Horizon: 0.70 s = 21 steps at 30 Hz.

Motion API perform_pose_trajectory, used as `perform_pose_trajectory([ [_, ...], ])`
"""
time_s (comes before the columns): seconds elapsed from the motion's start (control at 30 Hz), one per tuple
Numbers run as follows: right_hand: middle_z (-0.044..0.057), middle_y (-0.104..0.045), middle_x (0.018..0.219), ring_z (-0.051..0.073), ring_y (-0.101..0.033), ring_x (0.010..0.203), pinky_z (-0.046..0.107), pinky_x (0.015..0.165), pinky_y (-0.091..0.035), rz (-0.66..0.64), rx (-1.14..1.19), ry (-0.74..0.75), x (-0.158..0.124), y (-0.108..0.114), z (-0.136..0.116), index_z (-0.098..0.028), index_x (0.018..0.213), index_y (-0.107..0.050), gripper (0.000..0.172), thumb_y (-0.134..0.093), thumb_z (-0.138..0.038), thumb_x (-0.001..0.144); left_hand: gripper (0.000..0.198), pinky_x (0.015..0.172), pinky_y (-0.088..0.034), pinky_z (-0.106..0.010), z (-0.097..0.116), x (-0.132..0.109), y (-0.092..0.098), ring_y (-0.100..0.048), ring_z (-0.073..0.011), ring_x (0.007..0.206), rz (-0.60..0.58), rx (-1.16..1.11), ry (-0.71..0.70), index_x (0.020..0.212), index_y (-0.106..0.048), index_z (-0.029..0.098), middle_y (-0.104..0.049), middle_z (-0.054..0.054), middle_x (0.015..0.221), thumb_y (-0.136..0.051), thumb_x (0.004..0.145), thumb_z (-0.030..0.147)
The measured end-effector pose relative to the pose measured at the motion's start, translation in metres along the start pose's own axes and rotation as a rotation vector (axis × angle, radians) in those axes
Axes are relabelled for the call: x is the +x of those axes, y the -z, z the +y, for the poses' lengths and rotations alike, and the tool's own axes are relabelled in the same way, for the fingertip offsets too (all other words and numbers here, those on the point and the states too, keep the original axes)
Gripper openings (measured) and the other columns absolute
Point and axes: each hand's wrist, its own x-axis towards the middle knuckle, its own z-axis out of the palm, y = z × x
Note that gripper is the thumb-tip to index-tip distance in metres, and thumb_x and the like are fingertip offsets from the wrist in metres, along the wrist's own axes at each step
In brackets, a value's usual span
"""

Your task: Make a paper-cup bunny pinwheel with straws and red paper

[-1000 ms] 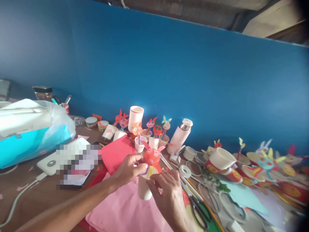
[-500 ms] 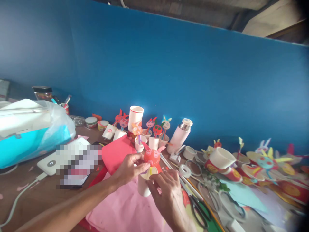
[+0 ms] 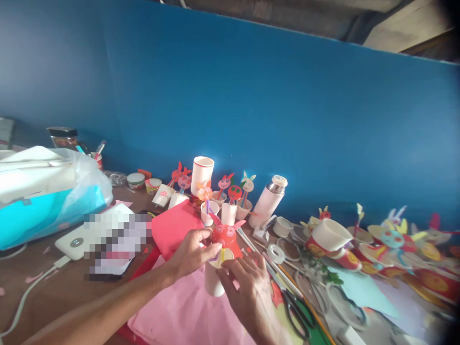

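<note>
A white paper cup stands upright over pink paper, between my two hands. Rising above its rim is a red paper rabbit head with pointed ears and drawn eyes. My left hand is closed in a pinch at the lower left of that head, its thumb tip on the paper. Curled over the cup's right rim, my right hand has its fingertips at a yellow strip below the head. The right fingers partly cover the cup's mouth.
Behind stand several cups with paper animal heads, a cup stack and a thermos. Scissors and tape rolls lie right. Finished-looking cup figures crowd the far right. A power bank and phone lie left.
The red rabbit head has tipped slightly down and to the left. Both hands have stayed in nearly the same place around the cup.
</note>
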Motion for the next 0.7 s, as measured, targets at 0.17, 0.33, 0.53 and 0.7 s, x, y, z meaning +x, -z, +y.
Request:
perform_pose_trajectory([
  [0.17,-0.005,-0.06,0.06,0.013,-0.053,0.057,0.037,0.086,-0.027,0.0,-0.003,0.001,-0.001,0.0,0.001,-0.022,0.074,-0.057,0.009,-0.058,-0.019,0.082,0.022,0.066,-0.045,-0.024,-0.002,0.0,0.0,-0.059,-0.0172,0.072,-0.015,-0.006,0.012,0.081,-0.064,0.012,-0.065,-0.004,0.078,-0.055,0.079,0.032],
  [0.33,-0.005,-0.058,0.058,0.013,-0.052,0.057,0.034,0.082,-0.029,0.03,-0.047,-0.004,0.0,0.003,0.003,-0.022,0.071,-0.057,0.014,-0.054,-0.023,0.085,0.023,0.069,-0.047,-0.024,-0.007,0.002,0.0,-0.059,-0.0175,0.079,-0.012,-0.033,0.021,0.09,-0.064,0.013,-0.064,-0.004,0.086,-0.057,0.078,0.032],
  [0.53,-0.003,-0.06,0.059,0.013,-0.054,0.057,0.034,0.082,-0.028,0.051,-0.095,-0.04,0.003,0.005,0.008,-0.021,0.071,-0.058,0.016,-0.052,-0.024,0.086,0.02,0.073,-0.047,-0.025,-0.011,0.003,-0.001,-0.058,-0.0167,0.082,0.101,0.104,-0.088,0.086,-0.063,0.015,-0.061,-0.005,0.088,-0.052,0.082,0.031],
  [0.7,-0.003,-0.06,0.056,0.012,-0.054,0.054,0.035,0.081,-0.028,0.069,-0.123,-0.052,0.002,0.006,0.013,-0.021,0.073,-0.059,0.018,-0.051,-0.024,0.088,0.018,0.077,-0.046,-0.026,-0.011,-0.003,-0.008,-0.056,-0.0172,0.087,0.061,0.276,-0.356,0.092,-0.064,0.015,-0.058,-0.008,0.093,-0.052,0.081,0.021],
])
